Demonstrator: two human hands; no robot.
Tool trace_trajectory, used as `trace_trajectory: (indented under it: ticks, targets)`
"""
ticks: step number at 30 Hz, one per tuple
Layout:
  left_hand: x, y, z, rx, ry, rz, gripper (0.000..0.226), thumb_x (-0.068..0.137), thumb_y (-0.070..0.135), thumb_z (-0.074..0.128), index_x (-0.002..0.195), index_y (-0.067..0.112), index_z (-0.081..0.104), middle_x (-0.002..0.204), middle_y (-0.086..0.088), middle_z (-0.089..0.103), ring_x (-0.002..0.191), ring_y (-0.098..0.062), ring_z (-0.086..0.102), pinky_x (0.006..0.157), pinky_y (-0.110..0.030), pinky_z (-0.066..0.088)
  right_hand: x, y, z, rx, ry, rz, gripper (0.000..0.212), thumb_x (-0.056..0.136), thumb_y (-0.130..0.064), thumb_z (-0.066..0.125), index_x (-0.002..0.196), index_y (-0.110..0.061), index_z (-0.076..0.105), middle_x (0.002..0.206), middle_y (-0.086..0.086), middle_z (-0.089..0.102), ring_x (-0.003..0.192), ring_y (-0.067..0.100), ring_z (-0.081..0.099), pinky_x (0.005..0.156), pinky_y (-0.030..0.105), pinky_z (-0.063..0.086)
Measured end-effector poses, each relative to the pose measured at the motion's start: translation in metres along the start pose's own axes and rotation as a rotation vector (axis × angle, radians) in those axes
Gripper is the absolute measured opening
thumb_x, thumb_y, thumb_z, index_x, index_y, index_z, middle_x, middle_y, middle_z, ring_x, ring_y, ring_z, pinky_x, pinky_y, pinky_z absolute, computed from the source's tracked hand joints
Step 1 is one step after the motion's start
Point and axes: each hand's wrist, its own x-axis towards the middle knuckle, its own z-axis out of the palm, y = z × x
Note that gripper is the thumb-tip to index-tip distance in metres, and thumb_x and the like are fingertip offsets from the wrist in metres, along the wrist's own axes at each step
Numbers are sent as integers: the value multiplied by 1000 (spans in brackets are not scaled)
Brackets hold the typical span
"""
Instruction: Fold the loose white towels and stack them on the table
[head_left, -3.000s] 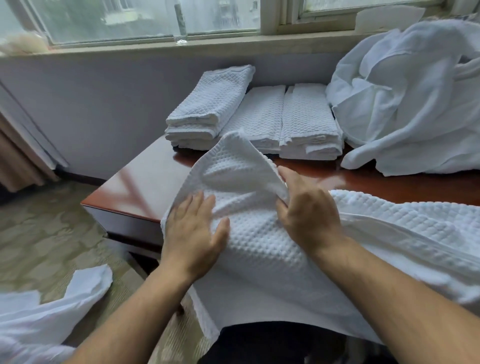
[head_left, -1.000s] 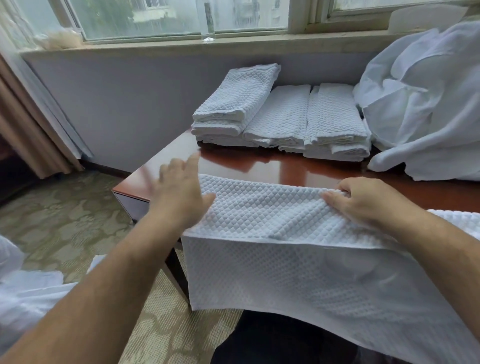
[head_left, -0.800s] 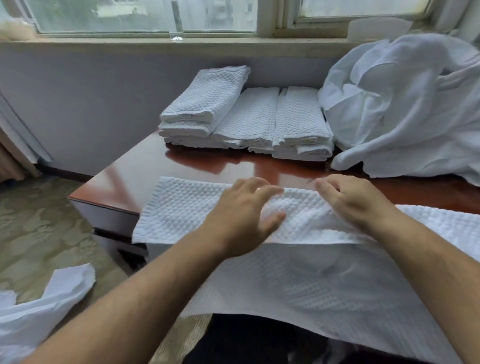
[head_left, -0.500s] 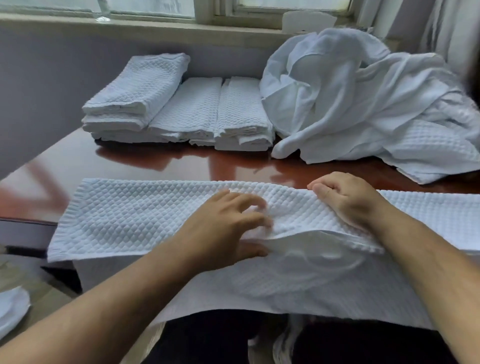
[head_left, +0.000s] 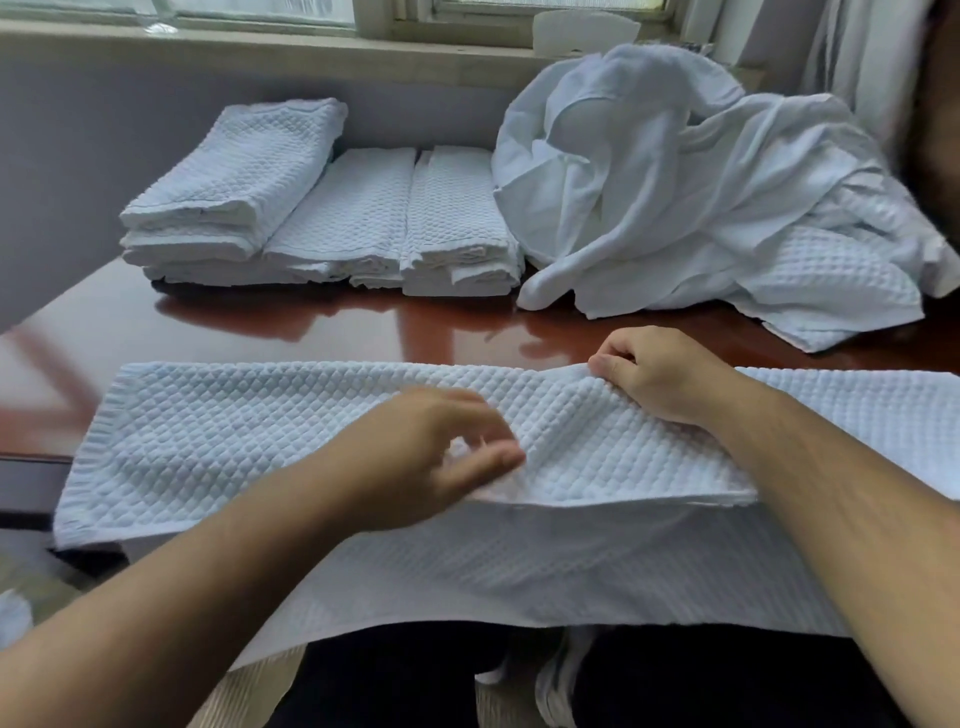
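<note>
Glossy red-brown table (head_left: 363, 332) against a grey wall (head_left: 78, 130), with a window sill (head_left: 260, 47) above it. One curtain (head_left: 852, 57) at far right.

Back of the table: I count three folded piles (head_left: 363, 223) in a row, touching side to side. The left pile stands highest, and its top piece lies askew. I cannot count the layers in each pile. Just right of the row and touching it is one loose heap (head_left: 675, 182) of white linen. A waffle-weave piece shows at its near right edge. I cannot tell how many pieces are in the heap.

One towel (head_left: 234, 441) in work. It lies lengthwise along the near edge of the table, doubled over. The upper layer is on the wood and the lower layer hangs off the edge toward the camera.

Two hands, both at that towel.
- Right hand (head_left: 660, 374): the fingers are curled tight and pinch the far edge of the upper layer, which rises into a small ridge there.
- Left hand (head_left: 431, 457): it is over the middle of the towel, close to the near fold, with fingers half bent and the thumb pointing right. It is blurred, so I cannot tell whether it grips the cloth or only touches it.

Below the table edge: dark trousers (head_left: 415, 686) and one shoe (head_left: 556, 686). One scrap of white cloth (head_left: 13, 618) lies on the floor at far left.
</note>
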Motion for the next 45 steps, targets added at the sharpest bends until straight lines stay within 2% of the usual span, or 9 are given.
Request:
trace_trajectory:
  ticks: [3,6,11,16,19,25,32,39,45]
  targets:
    - [29,-4,1,220,128,-158,34,98,50,48,126,36,62,127,13,59,118,-9,50,104,-39,44,-5,-2,-2,-11,-34,-2,24,93,-55,61,83,-33,65,73,-15,69,71,5,63,68,30,50]
    - [43,-17,5,383,-45,-321,62,93,65,44,148,37,38,149,7,46,133,-16,41,112,-40,32,-6,-1,0,-90,-7,15,29,96,-56,56,85,-30,64,80,-11,67,83,12,61,78,37,50]
    - [36,-32,3,423,-8,-297,81,76,86,40,143,41,39,126,13,51,117,-10,45,96,-32,31,-1,-6,4,-183,90,46,48,104,-50,40,69,-20,53,73,-6,58,72,13,52,79,36,31]
    - [36,-34,0,364,60,-287,85,67,88,46,139,46,35,117,18,35,118,-8,35,100,-31,25,1,-14,0,-4,-78,-168,28,87,-65,61,88,-38,61,90,-16,60,88,6,58,80,33,48]
    - [35,-37,3,410,39,-296,86,67,90,35,140,45,35,116,16,31,116,-8,31,101,-33,24,5,-12,4,-132,-61,-188,23,92,-57,61,85,-36,60,90,-14,59,91,13,58,86,40,48]
    - [28,-47,11,422,0,-303,73,83,80,21,145,42,30,134,9,39,123,-11,28,104,-37,25,9,-15,9,-238,9,-144,40,94,-67,49,73,-33,53,77,-14,58,77,7,54,71,32,34]
    - [29,-34,7,413,-90,-211,62,91,65,18,151,50,23,156,11,29,144,-12,17,121,-43,11,-31,-3,9,-410,99,169,75,92,-75,30,144,-24,47,142,4,50,130,29,42,107,49,33]
    - [83,26,61,253,-271,-139,69,94,74,21,156,45,17,170,2,3,155,-18,-2,125,-48,-1,-83,44,-8,-368,120,627,97,86,-82,13,156,-17,28,163,10,23,149,36,19,119,55,15]
    - [91,21,66,258,-322,-98,86,81,86,17,158,49,5,169,5,-12,154,-11,-11,124,-39,-8,-81,76,-17,-359,42,532,105,84,-84,8,162,-13,0,170,10,-7,156,32,-10,125,50,-2]
